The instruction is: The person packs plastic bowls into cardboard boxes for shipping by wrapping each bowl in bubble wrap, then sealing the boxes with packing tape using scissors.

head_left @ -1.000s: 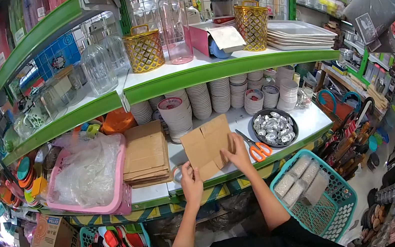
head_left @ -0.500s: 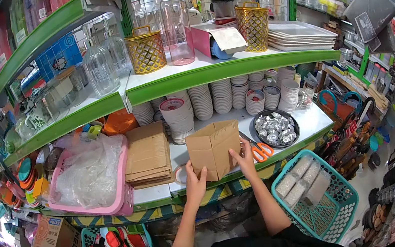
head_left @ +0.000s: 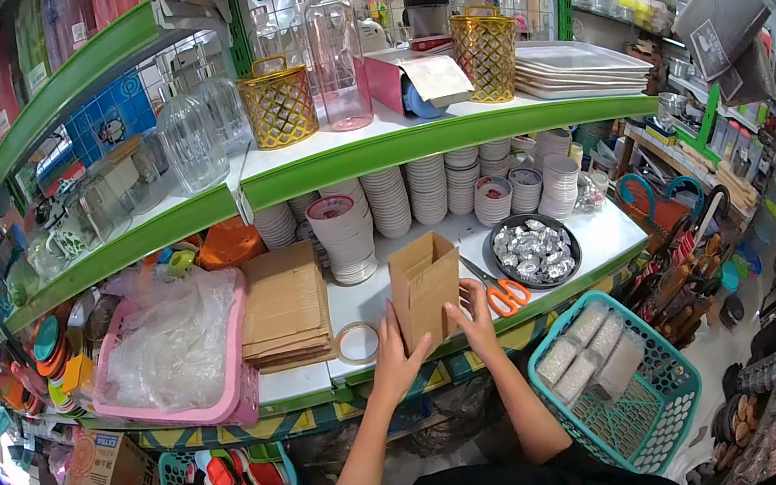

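A small brown cardboard box is held upright between my two hands, its top open toward me. My left hand presses the left side, with the thumb near the lower front edge. On the right side, my right hand grips the lower part with its thumb in front. A roll of tape lies on the white shelf just left of my left hand. Orange-handled scissors rest to the right of my right hand, beside a dark round pan of silver foil-wrapped pieces.
Flat cardboard pieces are stacked on the left, beside a pink basket of clear plastic bags. Stacked white bowls stand behind. A teal basket with wrapped white packs sits at lower right; a green-edged shelf hangs above.
The box has turned so its opening and narrow side face me more. My left hand has shifted right and flattened along its side. The tape roll shows more fully.
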The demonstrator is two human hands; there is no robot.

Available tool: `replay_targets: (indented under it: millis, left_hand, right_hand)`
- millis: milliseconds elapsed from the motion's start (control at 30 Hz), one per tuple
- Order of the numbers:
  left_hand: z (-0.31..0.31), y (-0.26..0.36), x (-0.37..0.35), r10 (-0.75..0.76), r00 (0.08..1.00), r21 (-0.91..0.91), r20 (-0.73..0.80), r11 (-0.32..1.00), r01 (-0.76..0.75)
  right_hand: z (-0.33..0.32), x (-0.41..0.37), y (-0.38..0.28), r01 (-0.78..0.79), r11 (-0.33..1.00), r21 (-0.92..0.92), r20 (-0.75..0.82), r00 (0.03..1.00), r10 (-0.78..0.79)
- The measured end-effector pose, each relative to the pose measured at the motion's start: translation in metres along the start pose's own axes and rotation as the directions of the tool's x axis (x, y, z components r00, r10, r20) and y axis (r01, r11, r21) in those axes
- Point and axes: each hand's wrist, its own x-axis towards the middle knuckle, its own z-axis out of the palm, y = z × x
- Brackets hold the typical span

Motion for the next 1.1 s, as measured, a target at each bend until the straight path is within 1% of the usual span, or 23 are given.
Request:
replay_targets:
  millis: [33, 67, 133, 167, 233, 267, 333, 367, 433, 467, 533, 567, 633, 667, 733, 767, 833, 867, 900, 933, 967, 1033, 1100]
  left_hand:
    - [0.0, 0.0, 0.0, 0.044, 0.999, 0.001, 0.015, 0.999, -0.044]
    - [0.002, 0.0, -0.001, 0.043, 0.999, 0.001, 0.014, 0.999, -0.043]
    - [0.007, -0.001, -0.004, 0.034, 0.999, -0.139, -0.017, 0.99, -0.036]
    - [0.008, -0.005, -0.005, 0.033, 0.999, -0.14, -0.016, 0.99, -0.035]
    - [0.011, -0.014, -0.007, -0.059, 0.995, -0.307, 0.08, 0.948, 0.081]
    - [0.012, -0.016, -0.009, -0.059, 0.995, -0.308, 0.079, 0.948, 0.081]
    - [0.014, -0.019, -0.013, -0.089, 0.996, -0.462, 0.009, 0.883, 0.083]
    - [0.012, -0.02, -0.015, -0.09, 0.996, -0.462, 0.009, 0.883, 0.084]
    - [0.007, -0.023, -0.017, -0.164, 0.982, -0.536, 0.097, 0.823, 0.191]
    - [0.007, -0.024, -0.018, -0.163, 0.982, -0.536, 0.098, 0.822, 0.19]
    - [0.007, -0.023, -0.02, -0.206, 0.976, -0.63, 0.069, 0.749, 0.203]
    - [0.005, -0.019, -0.019, -0.205, 0.976, -0.631, 0.069, 0.749, 0.202]
    - [0.002, -0.009, -0.016, -0.251, 0.966, -0.49, 0.065, 0.835, 0.251]
    - [0.003, -0.011, -0.015, -0.251, 0.966, -0.49, 0.067, 0.835, 0.251]
    - [0.007, -0.018, -0.011, -0.2, 0.979, -0.399, 0.036, 0.896, 0.198]
    - [0.008, -0.018, -0.009, -0.199, 0.979, -0.399, 0.038, 0.895, 0.197]
    - [0.009, -0.018, -0.006, -0.129, 0.992, -0.355, 0.005, 0.927, 0.122]
    - [0.009, -0.015, -0.006, -0.129, 0.992, -0.356, 0.007, 0.927, 0.123]
    - [0.009, -0.012, -0.005, -0.13, 0.991, -0.308, 0.006, 0.943, 0.126]
    - [0.009, -0.01, -0.004, -0.131, 0.991, -0.26, 0.005, 0.957, 0.128]
    - [0.01, -0.012, -0.003, -0.131, 0.991, -0.26, 0.006, 0.957, 0.128]
    - [0.013, -0.019, 0.0, -0.038, 0.999, -0.199, -0.02, 0.979, 0.033]
    - [0.014, -0.022, 0.002, -0.042, 0.999, -0.187, -0.003, 0.981, 0.041]
  right_hand:
    - [0.0, 0.0, 0.002, 0.016, 1.0, 0.021, 0.02, 1.0, -0.016]
    - [0.001, -0.001, 0.0, 0.03, 0.999, 0.042, 0.039, 0.999, -0.032]
    - [0.004, -0.002, -0.002, 0.015, 0.999, 0.033, 0.053, 0.998, -0.017]
    - [0.005, -0.003, -0.003, 0.0, 1.0, 0.025, 0.066, 0.998, -0.001]
    - [0.005, -0.001, 0.003, 0.026, 1.0, 0.014, 0.067, 0.997, -0.027]
    - [0.004, 0.0, 0.005, 0.053, 0.999, 0.003, 0.069, 0.996, -0.054]
    - [0.002, 0.002, 0.01, 0.06, 0.998, -0.025, 0.048, 0.997, -0.059]
    - [0.001, 0.003, 0.009, 0.066, 0.996, -0.054, 0.025, 0.998, -0.064]
    - [-0.003, 0.006, 0.005, 0.063, 0.998, -0.033, 0.031, 0.998, -0.062]
    - [-0.006, 0.006, 0.003, 0.06, 0.998, -0.012, 0.035, 0.998, -0.059]
    - [-0.01, 0.008, 0.012, 0.059, 0.998, -0.01, 0.034, 0.998, -0.058]
    - [-0.011, 0.008, 0.012, 0.068, 0.997, -0.032, 0.039, 0.997, -0.067]
    - [-0.013, 0.006, 0.012, 0.078, 0.995, -0.056, 0.042, 0.996, -0.076]
    - [-0.014, 0.004, 0.012, 0.065, 0.995, -0.072, 0.034, 0.997, -0.063]
    - [-0.016, 0.001, 0.013, 0.052, 0.995, -0.089, 0.024, 0.998, -0.05]
    - [-0.016, 0.0, 0.011, 0.033, 0.998, -0.05, 0.026, 0.999, -0.031]
    - [-0.018, -0.003, 0.006, 0.012, 1.0, -0.012, 0.026, 1.0, -0.012]
    - [-0.018, -0.005, 0.002, 0.008, 1.0, 0.006, 0.033, 0.999, -0.008]
    - [-0.018, -0.006, 0.0, 0.004, 1.0, 0.024, 0.041, 0.999, -0.005]
    - [-0.018, -0.006, 0.0, 0.004, 1.0, 0.023, 0.041, 0.999, -0.005]
    - [-0.019, -0.006, 0.0, 0.035, 0.999, 0.016, 0.051, 0.998, -0.035]
    - [-0.021, -0.007, 0.0, 0.065, 0.998, 0.007, 0.06, 0.996, -0.065]
    - [-0.023, -0.008, -0.002, 0.085, 0.995, -0.056, 0.077, 0.994, -0.081]
